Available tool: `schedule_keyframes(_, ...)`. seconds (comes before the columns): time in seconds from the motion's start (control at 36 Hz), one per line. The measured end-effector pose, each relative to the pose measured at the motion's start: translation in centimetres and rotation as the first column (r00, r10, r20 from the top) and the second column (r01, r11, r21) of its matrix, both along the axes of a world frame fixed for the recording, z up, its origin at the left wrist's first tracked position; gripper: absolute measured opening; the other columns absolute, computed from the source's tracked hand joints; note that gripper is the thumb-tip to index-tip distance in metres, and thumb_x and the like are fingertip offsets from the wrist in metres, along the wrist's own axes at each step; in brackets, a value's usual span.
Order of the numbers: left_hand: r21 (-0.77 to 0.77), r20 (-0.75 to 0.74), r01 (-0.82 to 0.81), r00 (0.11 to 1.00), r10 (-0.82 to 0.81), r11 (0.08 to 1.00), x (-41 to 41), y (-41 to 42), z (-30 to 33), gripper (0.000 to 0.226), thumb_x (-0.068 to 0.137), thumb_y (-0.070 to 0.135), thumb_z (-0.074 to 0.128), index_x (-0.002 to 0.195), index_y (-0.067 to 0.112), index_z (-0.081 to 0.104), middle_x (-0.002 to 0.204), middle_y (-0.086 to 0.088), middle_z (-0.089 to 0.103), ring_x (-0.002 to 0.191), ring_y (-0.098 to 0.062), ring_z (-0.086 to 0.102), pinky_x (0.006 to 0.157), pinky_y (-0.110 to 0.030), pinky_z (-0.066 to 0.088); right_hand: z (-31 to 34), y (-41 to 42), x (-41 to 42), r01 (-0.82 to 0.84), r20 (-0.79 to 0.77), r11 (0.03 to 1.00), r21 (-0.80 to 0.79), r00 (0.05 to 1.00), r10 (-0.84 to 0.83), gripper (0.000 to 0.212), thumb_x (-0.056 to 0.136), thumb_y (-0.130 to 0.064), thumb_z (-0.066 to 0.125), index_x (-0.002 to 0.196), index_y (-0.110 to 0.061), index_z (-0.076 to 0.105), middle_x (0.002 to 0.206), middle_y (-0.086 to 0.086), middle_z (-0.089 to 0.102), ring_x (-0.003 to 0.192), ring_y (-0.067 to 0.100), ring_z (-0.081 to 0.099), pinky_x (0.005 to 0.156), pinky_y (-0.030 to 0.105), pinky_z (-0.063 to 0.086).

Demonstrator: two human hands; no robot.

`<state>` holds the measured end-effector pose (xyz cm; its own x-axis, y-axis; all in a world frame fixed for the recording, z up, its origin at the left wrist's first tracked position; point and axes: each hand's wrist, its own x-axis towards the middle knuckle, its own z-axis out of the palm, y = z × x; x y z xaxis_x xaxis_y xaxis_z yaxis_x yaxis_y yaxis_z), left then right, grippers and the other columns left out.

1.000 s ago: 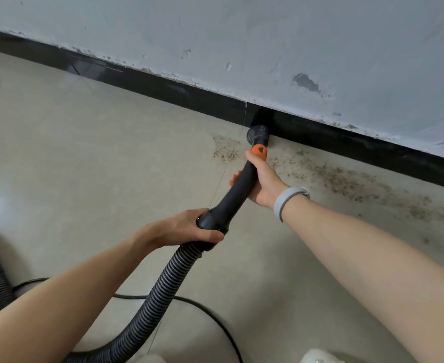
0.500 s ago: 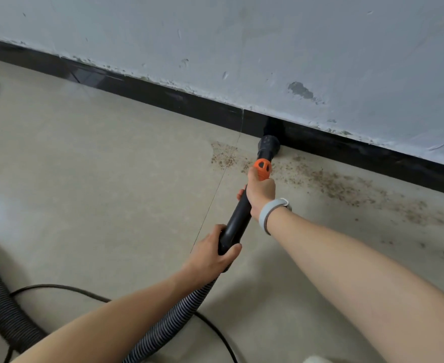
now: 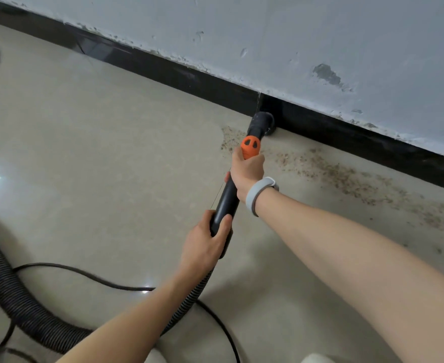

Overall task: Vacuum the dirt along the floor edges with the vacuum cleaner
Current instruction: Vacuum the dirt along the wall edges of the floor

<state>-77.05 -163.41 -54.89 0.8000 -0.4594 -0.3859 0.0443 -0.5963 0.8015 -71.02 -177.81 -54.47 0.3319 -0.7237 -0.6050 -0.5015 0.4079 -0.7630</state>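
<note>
A black vacuum wand with an orange slider points at the wall. Its round nozzle sits on the floor against the black skirting board. My right hand grips the wand just behind the orange part, a grey band on its wrist. My left hand grips the wand's lower end where the ribbed hose joins. Brown dirt lies scattered along the floor edge to the right of the nozzle, with a small patch just left of it.
The beige tiled floor stretches left. The ribbed hose loops along the lower left, and a thin black power cord crosses the floor beneath my left arm. A scuffed pale wall rises above the skirting.
My left hand has slid up the wand, closer to my right hand. The nozzle has drawn back a little and then pushed in against the skirting.
</note>
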Motion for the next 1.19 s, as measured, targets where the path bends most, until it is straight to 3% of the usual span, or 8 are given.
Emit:
schedule_keyframes(0.17,-0.009,0.064,-0.207,0.976,0.207,0.978,0.4,0.4,0.3,0.018,0.094,0.034,0.049,0.085,0.019,0.052,0.068,-0.007,0.062,0.058,-0.021,0.056,0.056,-0.037,0.045,0.6,1.6,2.9,-0.134,0.054,0.990,0.040,0.990,0.132,0.043,0.097,-0.036,0.048,0.126,-0.007,0.034,0.092,0.012,0.056,0.065,0.030,0.059,0.067,0.041,0.057)
schedule_keyframes(0.25,0.050,0.132,-0.220,0.968,0.212,0.974,1.0,0.7,0.4,0.022,0.096,0.036,0.047,0.085,0.017,0.050,0.064,0.001,0.056,0.057,-0.012,0.053,0.052,-0.027,0.038,1.0,2.7,4.2,-0.232,0.071,0.972,0.027,0.971,0.230,0.044,0.097,-0.033,0.049,0.126,-0.004,0.034,0.091,0.013,0.058,0.061,0.030,0.059,0.063,0.039,0.057)
schedule_keyframes(0.42,0.033,0.150,-0.280,0.950,0.272,0.960,2.3,1.3,0.4,0.027,0.096,0.038,0.049,0.078,0.019,0.046,0.062,0.002,0.053,0.056,-0.012,0.051,0.050,-0.027,0.036,1.6,3.8,5.6,-0.349,0.100,0.931,0.110,0.936,0.339,0.043,0.095,-0.035,0.051,0.123,-0.007,0.035,0.062,0.005,0.054,0.059,0.028,0.060,0.080,0.050,0.057)
schedule_keyframes(0.56,0.073,0.181,-0.188,0.968,0.173,0.979,2.8,1.9,0.5,0.026,0.095,0.034,0.051,0.078,0.015,0.047,0.060,0.002,0.054,0.054,-0.009,0.051,0.047,-0.015,0.038,1.2,2.9,5.0,-0.231,0.156,0.939,0.255,0.968,0.195,0.037,0.093,-0.027,0.055,0.121,-0.007,0.041,0.069,0.006,0.051,0.048,0.021,0.054,0.065,0.038,0.057)
schedule_keyframes(0.75,0.077,0.180,-0.050,0.983,0.036,0.996,4.3,2.9,1.4,0.020,0.095,0.030,0.053,0.078,0.019,0.050,0.060,0.005,0.057,0.052,0.005,0.056,0.048,-0.011,0.041,2.0,1.2,4.8,-0.116,0.173,0.912,0.393,0.984,0.050,0.017,0.089,-0.014,0.059,0.093,-0.007,0.044,0.071,0.010,0.048,0.041,0.021,0.051,0.056,0.035,0.053)
schedule_keyframes(0.94,0.256,0.156,0.124,0.973,-0.168,0.959,5.5,2.3,1.3,0.035,0.095,0.045,0.045,0.090,0.011,0.052,0.072,0.002,0.059,0.066,-0.012,0.055,0.054,-0.021,0.039,1.5,1.3,4.7,-0.043,0.157,0.946,0.322,0.987,-0.009,0.031,0.094,-0.033,0.054,0.078,-0.009,0.043,0.058,0.005,0.046,0.030,0.015,0.045,0.048,0.028,0.046)
schedule_keyframes(1.06,0.183,0.075,0.050,0.995,-0.065,0.982,5.4,1.6,1.1,0.038,0.097,0.046,0.042,0.089,0.010,0.053,0.077,0.000,0.068,0.072,-0.018,0.064,0.068,-0.035,0.050,0.9,2.2,3.7,-0.048,0.167,0.937,0.345,0.986,-0.011,0.031,0.095,-0.035,0.052,0.081,-0.009,0.043,0.057,0.004,0.046,0.037,0.017,0.047,0.050,0.028,0.046)
schedule_keyframes(1.19,0.154,0.010,0.038,0.999,-0.040,0.987,4.8,2.0,1.2,0.040,0.096,0.047,0.043,0.080,0.012,0.050,0.065,0.000,0.068,0.062,-0.014,0.064,0.061,-0.030,0.047,0.7,2.8,2.6,-0.089,0.194,0.914,0.395,0.981,0.011,0.031,0.095,-0.030,0.054,0.077,-0.008,0.042,0.061,0.007,0.046,0.044,0.020,0.048,0.054,0.032,0.049)
